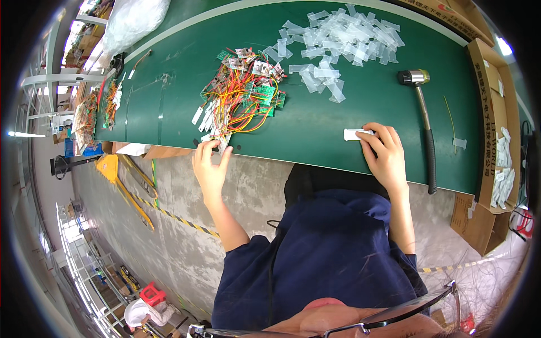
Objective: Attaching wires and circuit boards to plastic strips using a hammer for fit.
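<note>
The white plastic case (pixel 351 134) lies flat on the green counter (pixel 315 121), near its front edge. The right hand (pixel 384 147) has curled fingers at the case's right end; whether they pinch or merely rest there, I cannot tell. The left hand (pixel 212 167) is partly open, thumb and fingertips apart around the lower ends of the white strips (pixel 209 119) below the wired circuit boards (pixel 265 97); any grip is unclear.

The case looks light, stiff and smooth, so it could slide; holding its long edges between thumb and fingertips should suit it. The boards' thin, flexible red and yellow wires look tangled and easily strained, so board edges or strip ends seem safer holds.
</note>
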{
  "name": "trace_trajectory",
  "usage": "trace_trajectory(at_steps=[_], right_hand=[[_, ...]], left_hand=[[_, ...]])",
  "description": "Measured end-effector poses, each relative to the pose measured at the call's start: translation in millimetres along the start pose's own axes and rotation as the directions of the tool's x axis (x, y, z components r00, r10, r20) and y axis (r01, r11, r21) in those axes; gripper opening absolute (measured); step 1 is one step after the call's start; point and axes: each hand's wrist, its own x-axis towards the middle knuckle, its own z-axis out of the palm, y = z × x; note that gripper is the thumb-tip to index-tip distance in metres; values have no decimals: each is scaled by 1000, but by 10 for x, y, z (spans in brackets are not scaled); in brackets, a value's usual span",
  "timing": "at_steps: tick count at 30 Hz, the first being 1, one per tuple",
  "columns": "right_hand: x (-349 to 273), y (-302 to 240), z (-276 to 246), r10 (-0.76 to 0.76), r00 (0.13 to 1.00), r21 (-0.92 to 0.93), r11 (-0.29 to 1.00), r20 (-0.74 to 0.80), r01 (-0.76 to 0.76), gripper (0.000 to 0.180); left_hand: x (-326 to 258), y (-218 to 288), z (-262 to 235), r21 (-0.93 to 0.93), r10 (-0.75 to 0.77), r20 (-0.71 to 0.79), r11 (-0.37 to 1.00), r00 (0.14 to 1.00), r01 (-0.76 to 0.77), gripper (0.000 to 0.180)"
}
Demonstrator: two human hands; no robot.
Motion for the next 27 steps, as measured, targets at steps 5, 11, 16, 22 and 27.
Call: trace_trajectory(at_steps=[5, 11, 16, 22, 27], right_hand=[[4, -7, -1, -6, 1000, 3, 1000, -11, 6, 17], [-4, -1, 17, -9, 1000, 11, 1000, -20, 9, 17], [-6, 7, 0, -6, 1000, 13, 1000, -17, 6, 17], [3, -21, -3, -9, 1000, 32, 999, -26, 9, 17], [-8, 1, -18, 11, 1000, 24, 1000, -16, -10, 16]], left_hand=[[-36, -184, 11, -39, 21, -118, 999, 993, -26, 15], [316, 273, -419, 110, 177, -179, 981, 968, -159, 9], [937, 402, -635, 62, 280, -249, 960, 927, -273, 2], [1783, 671, -932, -292, 125, -451, 915, 884, -278, 15], [2122, 1109, -990, -404, 161, -405, 852, 900, -334, 18]])
